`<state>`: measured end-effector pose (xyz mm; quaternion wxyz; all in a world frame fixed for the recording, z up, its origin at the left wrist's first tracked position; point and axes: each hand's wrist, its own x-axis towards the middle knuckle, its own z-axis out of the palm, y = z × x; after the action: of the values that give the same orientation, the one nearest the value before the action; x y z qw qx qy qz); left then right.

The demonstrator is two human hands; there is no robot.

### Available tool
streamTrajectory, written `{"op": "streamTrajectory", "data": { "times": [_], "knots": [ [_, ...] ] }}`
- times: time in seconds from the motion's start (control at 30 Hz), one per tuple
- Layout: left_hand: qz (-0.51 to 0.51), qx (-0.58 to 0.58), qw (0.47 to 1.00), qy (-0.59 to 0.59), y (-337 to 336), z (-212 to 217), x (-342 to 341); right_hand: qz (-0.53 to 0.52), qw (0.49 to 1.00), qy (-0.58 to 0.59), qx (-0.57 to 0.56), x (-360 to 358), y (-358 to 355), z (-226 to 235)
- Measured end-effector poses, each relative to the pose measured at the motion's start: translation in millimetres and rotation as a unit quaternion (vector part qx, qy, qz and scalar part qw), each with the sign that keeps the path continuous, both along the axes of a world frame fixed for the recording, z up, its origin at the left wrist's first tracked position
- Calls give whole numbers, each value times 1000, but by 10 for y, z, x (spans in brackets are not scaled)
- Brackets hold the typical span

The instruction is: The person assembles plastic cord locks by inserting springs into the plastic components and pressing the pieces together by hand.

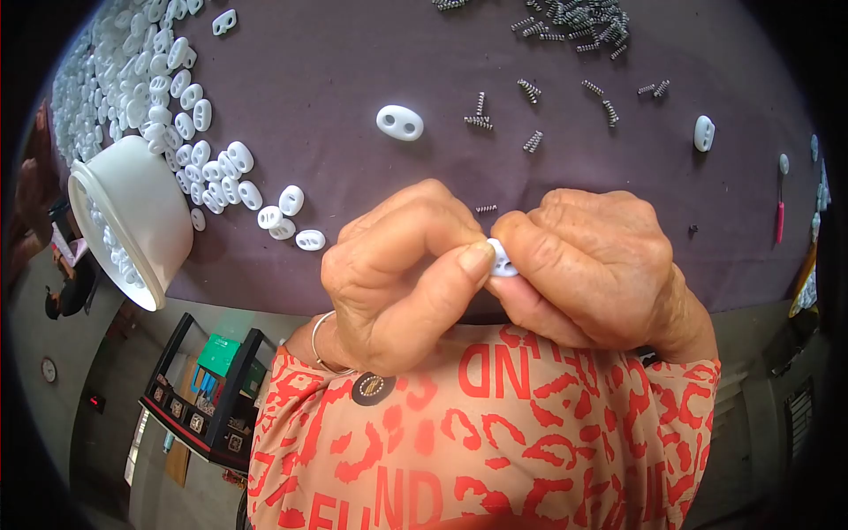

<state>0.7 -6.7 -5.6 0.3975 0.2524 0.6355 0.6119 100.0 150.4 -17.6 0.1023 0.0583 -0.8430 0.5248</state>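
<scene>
Near the table's front edge, my left hand [389, 274] and my right hand [592, 265] meet, both closed on one small white two-hole cord lock [502, 259]. My left thumb and forefinger pinch its left side; the right thumb and fingers grip the other side and cover much of it. Just beyond the fingertips lies a small coil spring [487, 209]. Farther off, a white cord lock [400, 123] lies on the dark cloth with its two holes facing up. Several loose springs [532, 141] are scattered to its right.
A heap of white cord locks [132, 75] covers the far left. Beside it a white tub [150, 203] lies tipped, with more pieces inside. A spring pile [596, 22] sits at the back. Toward the right are a cord lock [704, 133] and a pink-handled tool [781, 216].
</scene>
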Motion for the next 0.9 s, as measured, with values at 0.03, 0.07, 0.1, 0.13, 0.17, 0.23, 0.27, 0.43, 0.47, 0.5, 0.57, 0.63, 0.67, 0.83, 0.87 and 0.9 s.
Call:
{"op": "streamTrajectory", "data": {
  "times": [0.03, 0.07, 0.1, 0.13, 0.17, 0.23, 0.27, 0.43, 0.47, 0.5, 0.57, 0.63, 0.67, 0.83, 0.87, 0.9],
  "knots": [
    [0, 0, 1000, -1, -4, -1, -7, 2, 1000, -4, -2, -4, -5, 5],
    [-5, -2, 1000, 0, -8, 0, -13, 3, 1000, -8, -5, -6, -8, 8],
    [-9, -5, 1000, 1, -10, 0, -17, 2, 1000, -8, -5, -9, -8, 6],
    [-10, -5, 1000, 1, -11, -4, -16, 4, 1000, -4, -8, -10, -6, -1],
    [-8, -5, 1000, -2, -14, -8, -13, 5, 1000, 0, -10, -10, -5, -7],
    [-7, -4, 1000, -4, -18, -14, -4, 3, 1000, 3, -7, -7, -8, -13],
    [-4, -5, 1000, -3, -20, -18, 1, 2, 1000, 7, -4, -5, -9, -15],
    [12, -20, 1000, -18, -17, 6, 28, 1, 1000, 30, 2, 2, -5, -44],
    [13, -11, 1000, -12, -18, -16, 31, -6, 999, 40, 6, -2, -6, -48],
    [16, -1, 1000, -7, -18, -28, 35, -5, 999, 44, 9, -6, -3, -44],
    [16, 0, 1000, -6, -4, -22, 34, -9, 998, 46, 32, -12, 14, -31],
    [18, 4, 1000, -3, 5, -16, 46, -9, 998, 45, 45, -8, 24, -17],
    [35, 3, 999, -14, 6, -23, 60, -8, 998, 40, 54, -12, 34, -2],
    [72, 35, 996, -45, -32, -62, 96, -12, 994, 58, 95, -54, 103, 131],
    [77, 42, 996, -24, -18, -53, 95, -19, 992, 63, 110, -78, 120, 176],
    [73, 22, 997, -32, -11, -25, 101, -43, 990, 83, 108, -66, 121, 167]
  ]
}}
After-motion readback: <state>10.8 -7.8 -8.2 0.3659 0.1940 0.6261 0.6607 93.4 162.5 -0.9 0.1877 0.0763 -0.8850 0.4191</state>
